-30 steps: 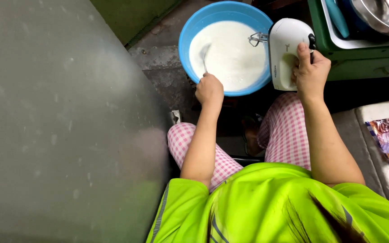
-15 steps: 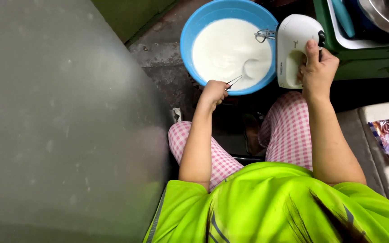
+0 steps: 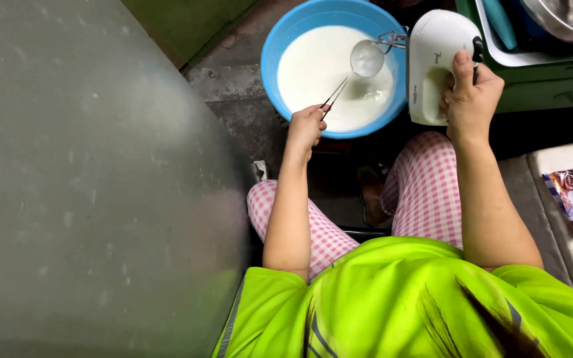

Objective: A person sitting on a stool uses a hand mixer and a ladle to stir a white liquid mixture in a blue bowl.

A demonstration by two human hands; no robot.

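Ladle [image 3: 366, 58] now lifted above the batter, pinched by left hand [image 3: 306, 127]; right hand [image 3: 467, 93] still grips mixer [image 3: 434, 59].

The left hand [image 3: 306, 126] has lifted the ladle [image 3: 366, 58], full, above the batter [image 3: 329, 73].

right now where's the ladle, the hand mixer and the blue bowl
ladle [image 3: 367, 58], head view, on its round scoop over the white batter
hand mixer [image 3: 432, 50], head view, on its white body
blue bowl [image 3: 274, 46], head view, on its left rim
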